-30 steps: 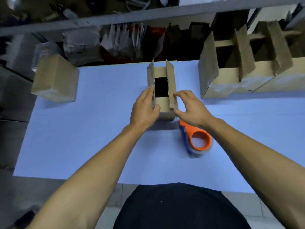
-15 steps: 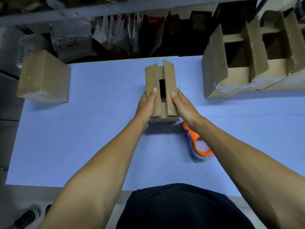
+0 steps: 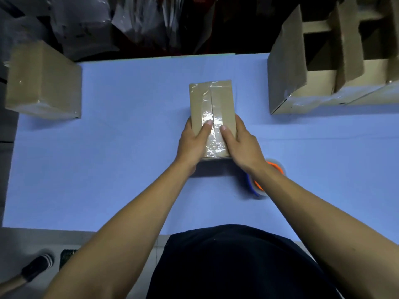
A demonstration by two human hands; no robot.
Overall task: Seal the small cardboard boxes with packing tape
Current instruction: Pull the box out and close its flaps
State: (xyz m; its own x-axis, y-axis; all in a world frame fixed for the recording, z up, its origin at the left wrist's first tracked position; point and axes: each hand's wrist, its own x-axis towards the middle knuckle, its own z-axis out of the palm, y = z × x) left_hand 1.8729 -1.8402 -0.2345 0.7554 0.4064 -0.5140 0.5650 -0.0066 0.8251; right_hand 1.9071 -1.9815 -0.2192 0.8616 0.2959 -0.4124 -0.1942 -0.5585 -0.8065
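Small box clasped between both hands' grip, seemingly taped.

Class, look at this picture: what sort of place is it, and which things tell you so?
Probably a packing or shipping workroom. A taped cardboard box sits on a blue table, open cartons wait at the right, and a tape dispenser lies nearby.

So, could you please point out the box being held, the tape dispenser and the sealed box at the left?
held box [image 3: 212,98]: head view, bare top face.
tape dispenser [image 3: 278,167]: head view, orange rim.
sealed box [image 3: 43,80]: head view, top face.
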